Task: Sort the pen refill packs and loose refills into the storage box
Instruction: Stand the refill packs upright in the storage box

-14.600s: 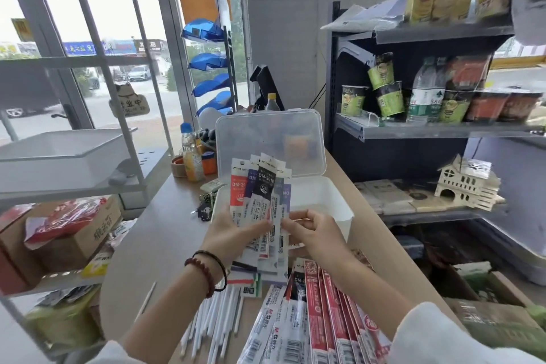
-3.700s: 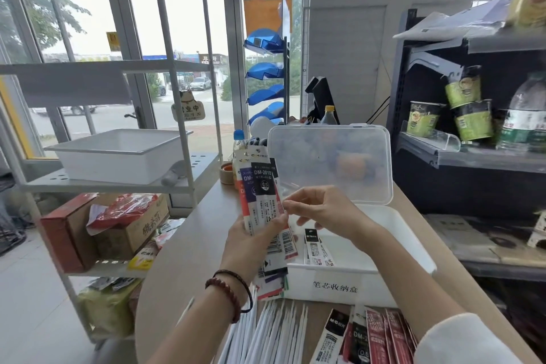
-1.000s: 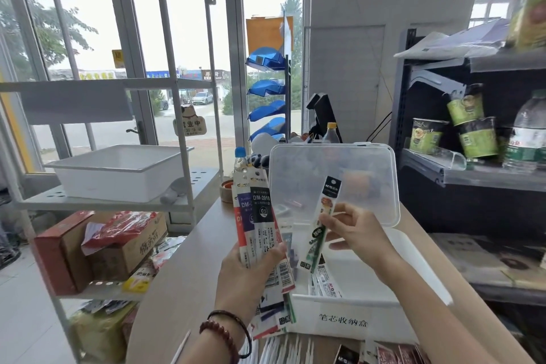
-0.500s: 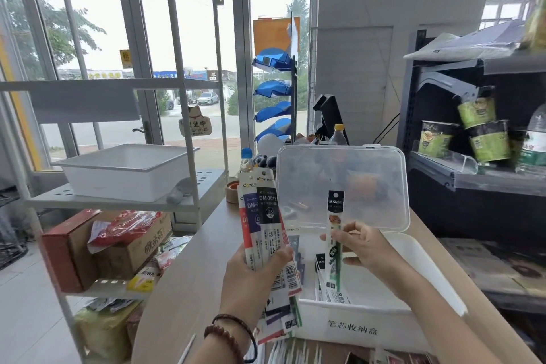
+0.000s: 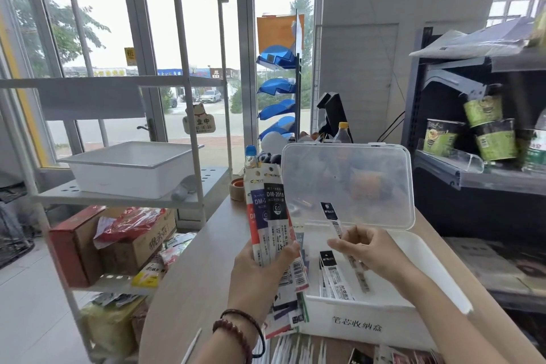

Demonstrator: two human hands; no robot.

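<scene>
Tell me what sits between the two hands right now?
Head view: packs already in the box, lying between the left hand and right hand; nothing else.

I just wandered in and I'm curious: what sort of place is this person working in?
Most likely a small shop, at its counter. A dark shelf holds instant noodle cups and bottled drinks, a checkout screen stands behind the storage box, and a hanging sign is on the glass door.

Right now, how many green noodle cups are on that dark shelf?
3: one cup stands at the left, one sits right of it, and one is tilted on top. More may be hidden.
</scene>
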